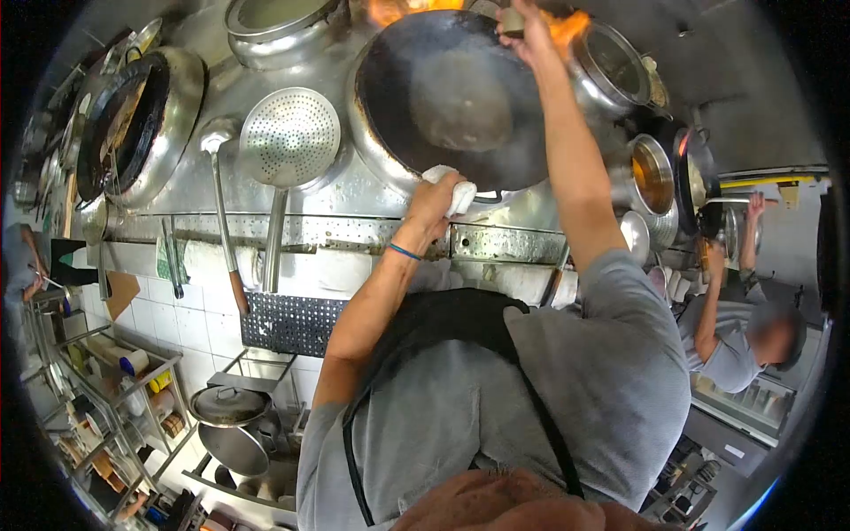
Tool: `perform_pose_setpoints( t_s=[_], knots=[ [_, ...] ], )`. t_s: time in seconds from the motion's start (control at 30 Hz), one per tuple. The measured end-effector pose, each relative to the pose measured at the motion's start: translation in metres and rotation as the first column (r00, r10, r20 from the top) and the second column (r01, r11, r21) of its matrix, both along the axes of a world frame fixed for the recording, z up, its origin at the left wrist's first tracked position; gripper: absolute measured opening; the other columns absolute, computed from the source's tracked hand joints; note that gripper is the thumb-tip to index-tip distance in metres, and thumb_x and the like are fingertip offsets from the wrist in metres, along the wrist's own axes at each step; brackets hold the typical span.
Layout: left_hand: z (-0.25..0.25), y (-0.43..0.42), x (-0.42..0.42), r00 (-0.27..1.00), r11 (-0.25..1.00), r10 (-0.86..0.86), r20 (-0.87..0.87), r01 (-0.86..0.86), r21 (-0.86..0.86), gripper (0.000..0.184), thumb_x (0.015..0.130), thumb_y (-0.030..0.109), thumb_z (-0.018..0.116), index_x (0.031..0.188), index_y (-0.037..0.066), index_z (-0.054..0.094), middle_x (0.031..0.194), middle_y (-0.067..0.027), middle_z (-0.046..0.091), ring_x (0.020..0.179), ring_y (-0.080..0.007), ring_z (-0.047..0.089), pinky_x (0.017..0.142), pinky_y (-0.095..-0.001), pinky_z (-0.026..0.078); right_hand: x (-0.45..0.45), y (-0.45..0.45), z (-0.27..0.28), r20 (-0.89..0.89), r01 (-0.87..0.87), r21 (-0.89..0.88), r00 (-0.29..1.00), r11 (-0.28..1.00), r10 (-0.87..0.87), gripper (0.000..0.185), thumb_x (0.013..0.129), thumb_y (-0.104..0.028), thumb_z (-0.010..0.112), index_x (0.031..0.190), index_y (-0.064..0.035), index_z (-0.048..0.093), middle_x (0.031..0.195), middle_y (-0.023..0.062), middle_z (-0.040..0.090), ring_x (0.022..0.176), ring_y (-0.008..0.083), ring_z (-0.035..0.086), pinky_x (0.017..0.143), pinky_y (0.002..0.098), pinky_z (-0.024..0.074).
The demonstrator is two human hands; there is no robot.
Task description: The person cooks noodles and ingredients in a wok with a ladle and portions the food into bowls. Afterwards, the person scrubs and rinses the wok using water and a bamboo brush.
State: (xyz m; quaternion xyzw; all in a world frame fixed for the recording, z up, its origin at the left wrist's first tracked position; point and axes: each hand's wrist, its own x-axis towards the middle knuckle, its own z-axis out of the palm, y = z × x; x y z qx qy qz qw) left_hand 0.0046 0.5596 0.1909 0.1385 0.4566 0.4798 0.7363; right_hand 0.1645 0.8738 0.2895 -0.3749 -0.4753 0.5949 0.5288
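Observation:
A large dark wok (390,97) sits on the range in front of me, steam rising from a pale, wet-looking patch in its bottom. My left hand (431,205) is closed on a folded white cloth (461,196), pressed at the wok's near rim beside its handle loop (490,196). Stretched across the wok's right side, my right hand (531,40) grips a small, short tan-and-dark object (512,23) over the far rim. What kind of object it is, I cannot make out. Orange flames (567,31) show behind the wok near this hand.
Left of the wok lie a perforated skimmer (290,137) and a ladle (217,137). Another wok (97,133) stands farther left. Metal pots (651,173) line the right side, where a co-worker (735,336) handles a pan. A lidded pot (232,405) stands low behind me.

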Motion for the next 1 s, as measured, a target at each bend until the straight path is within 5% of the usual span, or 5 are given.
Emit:
perform_pose_setpoints(
  t_s=[0.1,0.33,0.4,0.77,1.0],
  knots=[
    [-0.001,0.000,-0.002,0.999,0.999,-0.034,0.014,0.034,-0.012,0.017,0.086,0.022,0.064,0.089,0.006,0.065,0.078,-0.0058,0.065,0.065,-0.0182,0.062,0.051,-0.0341,0.050,-0.009,0.003,-0.015,0.200,0.126,-0.327,0.978,0.937,-0.062,0.029,0.093,-0.035,0.064,0.104,-0.0085,0.059,0.069,0.0074,0.061,0.054,0.0167,0.059,0.039,0.0305,0.0409],
    [-0.001,0.000,-0.002,1.000,0.998,-0.014,-0.001,0.014,-0.056,0.021,0.085,0.023,0.065,0.097,0.006,0.062,0.081,-0.0063,0.064,0.066,-0.0194,0.063,0.051,-0.0346,0.050,-0.009,-0.005,-0.050,0.493,0.160,0.844,0.149,0.512,-0.858,0.052,0.092,-0.043,0.060,0.122,-0.0003,0.060,0.091,0.0220,0.071,0.076,0.0382,0.070,0.065,0.0434,0.0562],
    [0.005,0.001,0.000,0.999,0.998,-0.007,0.033,0.009,-0.062,0.012,0.087,0.019,0.064,0.091,0.008,0.063,0.078,-0.0045,0.064,0.064,-0.0178,0.061,0.049,-0.0339,0.046,0.006,-0.001,-0.040,0.897,0.078,0.434,0.054,0.897,-0.439,0.058,0.090,-0.046,0.061,0.130,-0.0038,0.059,0.106,0.0242,0.069,0.101,0.0419,0.066,0.086,0.0433,0.0530],
    [0.015,-0.001,-0.008,0.982,0.964,-0.100,0.161,0.136,-0.228,0.020,0.088,0.034,0.071,0.097,0.020,0.060,0.088,0.0010,0.058,0.084,-0.0194,0.056,0.066,-0.0370,0.047,0.116,-0.287,-0.054,0.479,0.336,0.594,0.582,0.731,-0.657,0.060,0.094,-0.021,0.066,0.147,-0.0064,0.041,0.108,0.0051,0.063,0.074,0.0093,0.057,0.061,0.0251,0.0502],
    [0.024,0.013,-0.004,0.973,0.950,-0.089,0.211,0.147,-0.277,0.023,0.085,0.032,0.077,0.091,0.014,0.063,0.084,-0.0031,0.063,0.081,-0.0230,0.062,0.066,-0.0383,0.053,0.140,-0.471,-0.105,0.541,0.585,-0.382,0.769,0.716,-0.340,0.071,0.088,-0.026,0.073,0.145,-0.0015,0.040,0.070,0.0032,0.059,0.049,0.0098,0.051,0.045,0.0272,0.0430]
  ],
)
